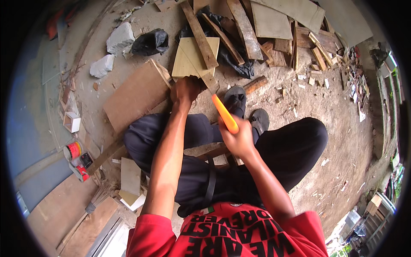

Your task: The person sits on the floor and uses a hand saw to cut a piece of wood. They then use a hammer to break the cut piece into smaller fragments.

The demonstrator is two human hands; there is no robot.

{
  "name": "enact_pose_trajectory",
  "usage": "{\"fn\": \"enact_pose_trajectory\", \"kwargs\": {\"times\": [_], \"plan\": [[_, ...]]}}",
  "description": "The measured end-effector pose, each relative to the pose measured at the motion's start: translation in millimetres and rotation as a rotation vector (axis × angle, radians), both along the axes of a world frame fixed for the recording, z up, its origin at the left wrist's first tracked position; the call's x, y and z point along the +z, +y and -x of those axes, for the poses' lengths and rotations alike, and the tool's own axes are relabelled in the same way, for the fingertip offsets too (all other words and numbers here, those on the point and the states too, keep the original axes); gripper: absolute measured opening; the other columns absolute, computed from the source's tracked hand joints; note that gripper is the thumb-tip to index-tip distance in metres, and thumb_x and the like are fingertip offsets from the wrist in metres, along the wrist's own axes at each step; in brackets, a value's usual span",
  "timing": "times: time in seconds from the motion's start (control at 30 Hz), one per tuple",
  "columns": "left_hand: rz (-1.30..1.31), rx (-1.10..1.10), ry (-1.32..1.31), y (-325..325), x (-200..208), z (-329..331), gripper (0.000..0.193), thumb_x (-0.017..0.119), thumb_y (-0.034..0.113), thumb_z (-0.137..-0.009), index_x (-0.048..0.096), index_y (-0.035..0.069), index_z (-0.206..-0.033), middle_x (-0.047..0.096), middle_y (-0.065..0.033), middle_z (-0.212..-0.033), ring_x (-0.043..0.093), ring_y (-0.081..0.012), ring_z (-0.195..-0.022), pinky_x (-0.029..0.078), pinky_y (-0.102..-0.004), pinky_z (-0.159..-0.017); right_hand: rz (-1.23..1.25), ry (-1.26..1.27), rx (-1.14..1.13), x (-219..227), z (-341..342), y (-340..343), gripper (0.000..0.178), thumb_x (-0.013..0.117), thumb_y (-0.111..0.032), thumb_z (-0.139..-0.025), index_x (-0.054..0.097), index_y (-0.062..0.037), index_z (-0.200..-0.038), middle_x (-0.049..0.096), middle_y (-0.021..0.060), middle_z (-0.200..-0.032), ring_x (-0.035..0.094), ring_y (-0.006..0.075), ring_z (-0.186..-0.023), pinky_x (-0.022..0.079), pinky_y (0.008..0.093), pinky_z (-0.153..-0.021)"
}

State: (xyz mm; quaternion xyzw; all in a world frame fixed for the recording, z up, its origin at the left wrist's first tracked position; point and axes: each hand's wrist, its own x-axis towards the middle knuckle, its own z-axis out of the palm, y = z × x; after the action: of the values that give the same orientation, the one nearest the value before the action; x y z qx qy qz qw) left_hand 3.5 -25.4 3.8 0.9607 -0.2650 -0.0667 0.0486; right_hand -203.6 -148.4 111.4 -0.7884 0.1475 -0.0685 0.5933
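Note:
My right hand (239,137) is wrapped round the orange handle (224,113) of a handsaw. Its flat blade (209,82) points away to the upper left, over the near corner of a pale yellow board (182,58). At that board's near edge is my left hand (186,90), fingers curled closed and partly in dark shadow, close to the blade. A narrow wooden plank (199,36) rests across the top of the pale board. Beside my left wrist a larger brown board (135,96) leans at a slant.
Planks (245,30) and a black plastic sheet (244,68) lie beyond the board. My shoes (235,100) are close to the blade. White blocks (120,38) and a black bag (150,42) sit far left, paint cans (73,150) at left. Wood scraps (319,58) litter the right.

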Motion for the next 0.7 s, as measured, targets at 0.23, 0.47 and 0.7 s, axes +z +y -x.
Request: {"fn": "enact_pose_trajectory", "kwargs": {"times": [0.23,0.47,0.7], "plan": [[-0.097,0.042,0.109,7,23,0,0.029,0.057,0.033,-0.090,0.075,0.011,-0.089,0.075,-0.0119,-0.093,0.074,-0.0314,-0.085,0.059,-0.0440,-0.072,0.009,0.070,0.049,-6,-86,15,0.018,0.068,-0.015,-0.087,0.064,0.0029,-0.088,0.059,0.0157,-0.064,0.057,0.0147,-0.058,0.049,0.0354,-0.060],[-0.082,0.194,0.374,-7,55,2,0.038,0.053,0.043,-0.093,0.077,0.017,-0.108,0.074,-0.0092,-0.112,0.071,-0.0294,-0.103,0.058,-0.0450,-0.083,0.003,-0.270,0.044,-44,-59,3,0.022,0.073,-0.013,-0.090,0.061,-0.0003,-0.104,0.062,0.0118,-0.079,0.062,0.0227,-0.072,0.050,0.0330,-0.068],[0.030,0.375,0.441,-10,63,3,0.036,0.054,0.040,-0.092,0.077,0.015,-0.105,0.075,-0.0096,-0.108,0.071,-0.0326,-0.101,0.058,-0.0441,-0.081,0.006,-0.027,-0.011,-24,-52,7,0.017,0.069,-0.015,-0.094,0.060,-0.0007,-0.096,0.061,0.0120,-0.066,0.055,0.0077,-0.062,0.048,0.0319,-0.058]]}}
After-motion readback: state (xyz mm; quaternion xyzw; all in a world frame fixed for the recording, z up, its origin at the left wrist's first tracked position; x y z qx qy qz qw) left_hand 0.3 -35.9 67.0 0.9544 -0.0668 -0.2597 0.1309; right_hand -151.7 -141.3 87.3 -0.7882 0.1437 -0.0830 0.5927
